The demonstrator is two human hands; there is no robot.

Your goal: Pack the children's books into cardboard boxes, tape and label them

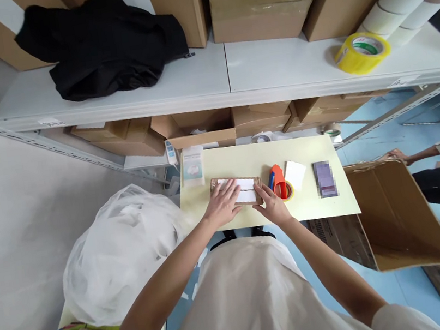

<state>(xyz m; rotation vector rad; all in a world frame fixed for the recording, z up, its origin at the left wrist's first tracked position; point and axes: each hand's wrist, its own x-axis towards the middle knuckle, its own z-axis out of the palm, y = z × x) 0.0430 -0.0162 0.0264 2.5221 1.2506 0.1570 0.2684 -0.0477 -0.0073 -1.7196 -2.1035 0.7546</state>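
Observation:
A small flat cardboard box (259, 196) lies near the front edge of the pale yellow table (219, 159). White labels (245, 196) cover much of its top. My left hand (222, 204) rests on the box with its fingers stretched flat across the label. At the box's right end my right hand (272, 205) grips the edge between thumb and fingers. Just beyond the right hand are an orange tape dispenser (277, 174) with a tape roll and a blue pen-like item (272, 180). A stack of white paper (296, 173) lies farther right.
On the table are a blurred phone-like item (325, 179) and a printed packet (193, 168). Wrapped white plastic (121, 251) bulges at left. An open carton (405, 214) stands right, with another person's hand (395, 154) on it. Yellow tape (362, 53) sits on the shelf above.

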